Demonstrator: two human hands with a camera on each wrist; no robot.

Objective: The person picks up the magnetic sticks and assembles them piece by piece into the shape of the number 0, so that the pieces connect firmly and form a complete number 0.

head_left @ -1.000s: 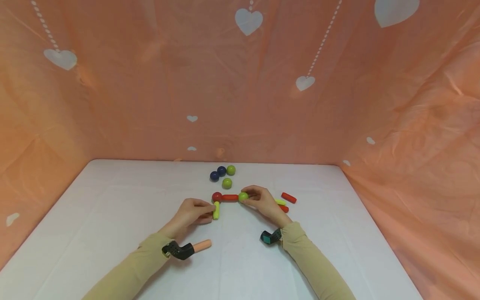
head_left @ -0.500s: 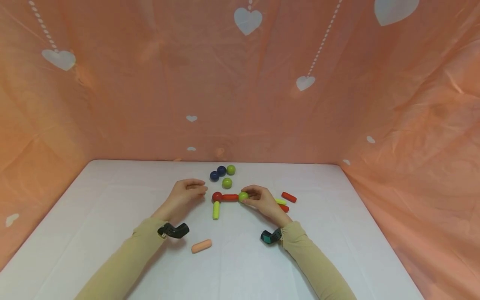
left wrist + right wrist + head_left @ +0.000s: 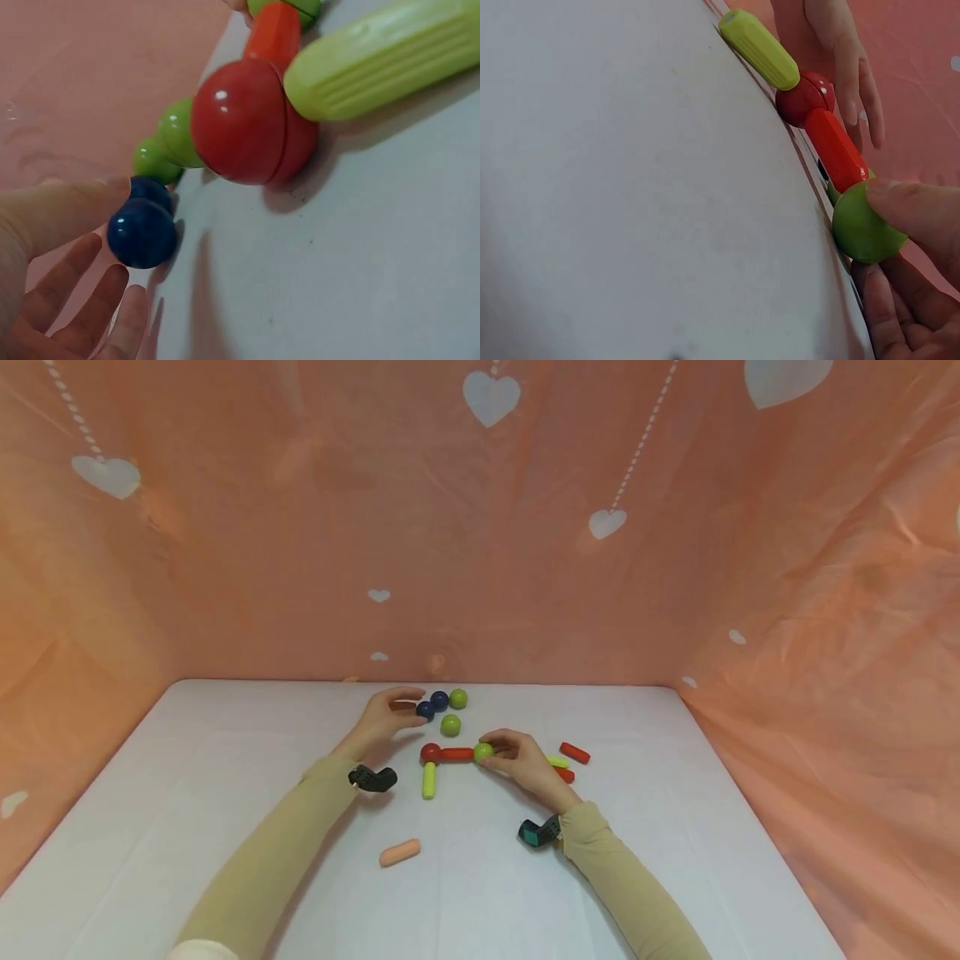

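My right hand pinches a green ball between thumb and fingers. A red stick joins that ball to a red ball, from which a yellow-green stick extends toward the front. In the right wrist view, my thumb presses on the green ball. My left hand reaches the nearer of two dark blue balls, thumb and fingers spread apart around it. The left wrist view has the thumb beside the blue balls and the other fingers loosely extended; whether they touch is unclear.
Two more green balls lie near the blue ones at the back. Right of my right hand are a red stick, a second red one and a yellow-green one, partly hidden. An orange stick lies in front on the white table.
My left hand has let go of the yellow-green stick and moved away to the blue balls at the back. My right hand stays on the green ball.
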